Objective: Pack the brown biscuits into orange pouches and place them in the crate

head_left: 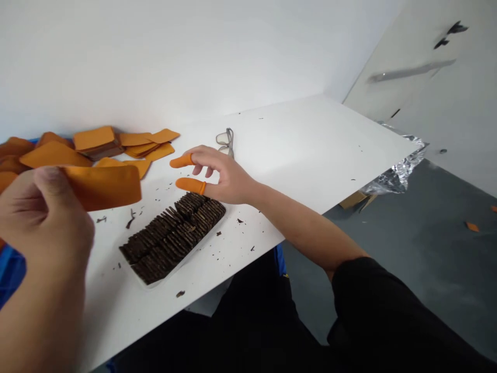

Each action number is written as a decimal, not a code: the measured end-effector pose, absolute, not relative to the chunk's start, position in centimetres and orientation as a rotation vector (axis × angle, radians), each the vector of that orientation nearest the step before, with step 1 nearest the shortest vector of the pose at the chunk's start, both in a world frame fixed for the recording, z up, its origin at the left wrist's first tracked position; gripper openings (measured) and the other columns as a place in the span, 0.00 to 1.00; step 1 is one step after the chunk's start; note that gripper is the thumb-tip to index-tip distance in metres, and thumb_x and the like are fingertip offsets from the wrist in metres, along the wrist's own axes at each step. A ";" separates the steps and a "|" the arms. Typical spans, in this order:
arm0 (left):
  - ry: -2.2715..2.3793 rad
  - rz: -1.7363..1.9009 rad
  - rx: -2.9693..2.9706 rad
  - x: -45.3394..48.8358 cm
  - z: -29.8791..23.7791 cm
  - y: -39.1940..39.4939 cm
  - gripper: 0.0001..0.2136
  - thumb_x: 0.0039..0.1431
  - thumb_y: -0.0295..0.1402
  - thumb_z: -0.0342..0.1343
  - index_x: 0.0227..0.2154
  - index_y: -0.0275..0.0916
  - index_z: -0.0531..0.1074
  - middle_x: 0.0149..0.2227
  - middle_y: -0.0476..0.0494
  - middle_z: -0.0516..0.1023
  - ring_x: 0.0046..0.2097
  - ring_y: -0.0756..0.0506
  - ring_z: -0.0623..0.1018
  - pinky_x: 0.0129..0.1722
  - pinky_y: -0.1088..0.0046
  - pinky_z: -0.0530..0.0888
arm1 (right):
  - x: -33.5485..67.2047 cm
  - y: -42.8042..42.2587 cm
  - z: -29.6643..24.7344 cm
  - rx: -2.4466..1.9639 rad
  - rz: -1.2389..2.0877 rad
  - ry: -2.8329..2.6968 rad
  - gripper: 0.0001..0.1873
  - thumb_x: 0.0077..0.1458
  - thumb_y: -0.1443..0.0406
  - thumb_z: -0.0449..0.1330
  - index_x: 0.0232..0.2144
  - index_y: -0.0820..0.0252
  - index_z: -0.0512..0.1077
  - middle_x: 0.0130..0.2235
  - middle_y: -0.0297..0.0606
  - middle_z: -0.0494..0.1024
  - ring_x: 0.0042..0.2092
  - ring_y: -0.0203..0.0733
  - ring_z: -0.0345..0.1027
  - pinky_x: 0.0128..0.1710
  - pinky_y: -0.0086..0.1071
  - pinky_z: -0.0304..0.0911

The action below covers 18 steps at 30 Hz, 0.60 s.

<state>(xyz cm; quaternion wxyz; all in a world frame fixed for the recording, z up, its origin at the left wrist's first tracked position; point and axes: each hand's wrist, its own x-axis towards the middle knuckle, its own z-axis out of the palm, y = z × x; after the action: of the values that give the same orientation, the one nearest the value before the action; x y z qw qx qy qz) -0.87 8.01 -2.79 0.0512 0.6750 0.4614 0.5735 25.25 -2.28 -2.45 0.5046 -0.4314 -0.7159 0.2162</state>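
Pinched between the thumb and fingers of my left hand (54,212) is a flat orange rectangular piece (106,187), held up at the left above the table. My right hand (221,176) is empty, with thumb and index finger spread apart. Orange finger cots (190,185) cover those two fingertips. Just below it, a clear plastic tray (190,254) holds dark brown thin slices (171,235) standing on edge in tight rows. The right hand hovers above the tray's far end; whether it touches the slices I cannot tell.
More orange pieces (54,153) lie heaped at the left, with a neat stack (97,141) among them. A blue bin (11,272) shows at the left edge. Glasses (226,142) rest behind my right hand. Dark crumbs dot the white table (303,145). Crumpled foil (399,168) hangs at its right end.
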 end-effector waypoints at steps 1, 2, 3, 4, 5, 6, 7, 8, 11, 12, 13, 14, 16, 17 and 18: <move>1.189 1.908 1.978 -0.2 -2.9 7.7 0.26 0.66 0.57 0.53 0.25 0.39 0.65 0.25 0.51 0.58 0.29 0.50 0.59 0.34 0.68 0.59 | 24.5 -2.2 -2.2 -1.028 0.589 -1.721 0.16 0.64 0.60 0.71 0.52 0.53 0.77 0.58 0.39 0.77 0.46 0.36 0.72 0.45 0.34 0.69; 1.041 2.013 1.917 0.4 -2.9 7.4 0.27 0.65 0.57 0.57 0.23 0.38 0.64 0.24 0.52 0.57 0.28 0.51 0.57 0.33 0.70 0.56 | 23.8 -2.2 -2.0 -1.008 0.637 -1.720 0.17 0.63 0.60 0.72 0.52 0.53 0.77 0.58 0.39 0.77 0.46 0.36 0.72 0.44 0.33 0.69; 0.971 2.058 1.895 0.8 -2.9 7.1 0.28 0.65 0.58 0.58 0.23 0.37 0.67 0.24 0.51 0.60 0.28 0.51 0.59 0.33 0.70 0.57 | 23.0 -2.0 -1.7 -0.984 0.657 -1.718 0.17 0.62 0.60 0.73 0.51 0.54 0.76 0.58 0.38 0.77 0.46 0.36 0.72 0.43 0.33 0.69; 0.919 2.061 1.901 1.2 -2.9 6.8 0.29 0.64 0.59 0.59 0.23 0.36 0.70 0.24 0.50 0.64 0.29 0.51 0.63 0.34 0.71 0.59 | 22.4 -1.9 -1.5 -0.960 0.658 -1.717 0.15 0.62 0.60 0.73 0.48 0.54 0.76 0.56 0.37 0.78 0.46 0.35 0.72 0.43 0.33 0.69; 0.890 2.050 1.917 1.5 -2.9 6.4 0.30 0.66 0.60 0.58 0.24 0.35 0.74 0.25 0.47 0.69 0.30 0.50 0.68 0.35 0.70 0.63 | 21.8 -1.7 -1.2 -0.937 0.652 -1.714 0.13 0.62 0.61 0.73 0.45 0.53 0.75 0.54 0.36 0.79 0.46 0.35 0.72 0.43 0.32 0.68; 0.867 2.040 1.940 1.7 -2.8 6.0 0.30 0.67 0.60 0.57 0.26 0.34 0.77 0.27 0.45 0.74 0.33 0.48 0.73 0.37 0.70 0.67 | 21.3 -1.5 -1.0 -0.922 0.653 -1.701 0.12 0.62 0.62 0.73 0.42 0.54 0.74 0.52 0.35 0.79 0.46 0.35 0.72 0.43 0.32 0.68; 0.838 2.060 1.946 1.8 -2.8 5.6 0.30 0.68 0.59 0.57 0.27 0.34 0.80 0.29 0.44 0.77 0.34 0.47 0.76 0.39 0.69 0.69 | 21.0 -1.4 -0.8 -0.912 0.669 -1.673 0.11 0.62 0.63 0.73 0.40 0.54 0.73 0.49 0.34 0.79 0.45 0.34 0.72 0.42 0.31 0.68; 0.813 2.098 1.950 1.8 -2.7 5.3 0.29 0.70 0.58 0.57 0.29 0.34 0.81 0.30 0.43 0.79 0.35 0.47 0.78 0.41 0.69 0.70 | 20.8 -1.4 -0.7 -0.904 0.701 -1.636 0.10 0.62 0.64 0.72 0.39 0.54 0.73 0.47 0.33 0.79 0.45 0.34 0.72 0.41 0.30 0.67; 0.760 2.182 2.010 1.4 -2.7 4.2 0.24 0.71 0.53 0.59 0.34 0.35 0.84 0.31 0.44 0.81 0.35 0.48 0.79 0.42 0.68 0.73 | 20.7 -1.6 -0.8 -0.874 0.818 -1.517 0.08 0.61 0.66 0.72 0.38 0.56 0.76 0.46 0.34 0.79 0.44 0.33 0.71 0.39 0.30 0.66; 0.737 2.153 2.042 1.3 -2.7 3.9 0.21 0.71 0.50 0.60 0.35 0.36 0.85 0.32 0.44 0.82 0.36 0.47 0.80 0.43 0.67 0.74 | 20.7 -1.7 -0.9 -0.860 0.837 -1.493 0.07 0.62 0.65 0.71 0.38 0.56 0.76 0.45 0.34 0.79 0.44 0.33 0.71 0.39 0.30 0.67; 0.718 2.089 2.070 1.1 -2.7 3.6 0.17 0.70 0.46 0.62 0.35 0.37 0.85 0.33 0.43 0.83 0.37 0.46 0.81 0.43 0.66 0.75 | 20.8 -1.8 -1.0 -0.841 0.844 -1.481 0.06 0.62 0.65 0.71 0.38 0.56 0.76 0.44 0.34 0.79 0.44 0.34 0.72 0.39 0.30 0.67; 0.718 1.995 2.084 1.0 -2.7 3.2 0.13 0.67 0.43 0.64 0.36 0.37 0.85 0.35 0.42 0.85 0.39 0.45 0.82 0.44 0.64 0.76 | 20.9 -2.0 -1.2 -0.829 0.839 -1.471 0.07 0.62 0.64 0.71 0.37 0.56 0.76 0.44 0.34 0.79 0.44 0.34 0.72 0.39 0.31 0.67; 0.752 1.809 2.066 0.9 -2.6 2.5 0.09 0.59 0.37 0.70 0.39 0.38 0.86 0.40 0.41 0.86 0.43 0.42 0.84 0.46 0.61 0.78 | 21.1 -2.2 -1.5 -0.821 0.809 -1.445 0.09 0.62 0.60 0.71 0.35 0.55 0.76 0.42 0.33 0.79 0.43 0.34 0.71 0.40 0.32 0.67; 0.792 1.731 2.058 0.8 -2.6 2.1 0.09 0.55 0.35 0.72 0.38 0.39 0.86 0.40 0.41 0.87 0.43 0.40 0.84 0.47 0.59 0.79 | 21.2 -2.4 -1.6 -0.820 0.794 -1.435 0.11 0.61 0.57 0.72 0.35 0.55 0.76 0.41 0.32 0.79 0.43 0.34 0.71 0.41 0.33 0.67; 0.837 1.670 2.054 0.8 -2.5 1.8 0.09 0.53 0.35 0.73 0.36 0.39 0.86 0.40 0.41 0.87 0.43 0.40 0.85 0.47 0.58 0.80 | 21.3 -2.5 -1.7 -0.817 0.784 -1.425 0.13 0.61 0.54 0.72 0.34 0.54 0.76 0.41 0.32 0.79 0.42 0.35 0.71 0.41 0.34 0.67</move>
<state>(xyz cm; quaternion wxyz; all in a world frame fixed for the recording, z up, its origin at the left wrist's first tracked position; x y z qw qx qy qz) 0.78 1.76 -2.54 0.1818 0.7275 0.2966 0.5914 21.32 -2.46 -1.70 0.6139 -0.3545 -0.6180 0.3399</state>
